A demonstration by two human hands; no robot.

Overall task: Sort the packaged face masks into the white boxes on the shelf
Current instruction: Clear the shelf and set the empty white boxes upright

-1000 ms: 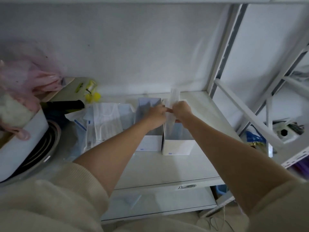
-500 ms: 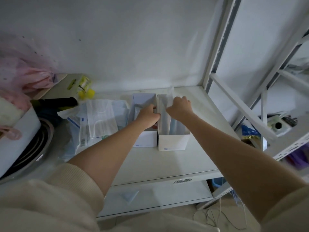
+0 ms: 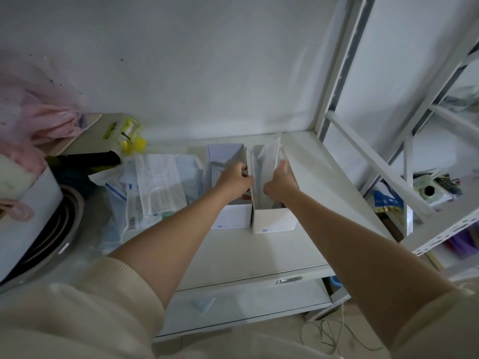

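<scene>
the right hand (image 3: 281, 183) pinches a mask pack (image 3: 269, 154) standing in the right box (image 3: 274, 221), mid-shelf (image 3: 259, 255) toward the back edge, while the left hand (image 3: 233, 181) curls on that box's left wall, beside the left box (image 3: 228, 218). to seat it well, hold the wall open and slide the pack straight down without buckling. loose packs (image 3: 158, 182) wait toward the shelf's left end.

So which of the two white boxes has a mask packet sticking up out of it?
The right box: a packet stands above its rim. The left box shows none.
</scene>
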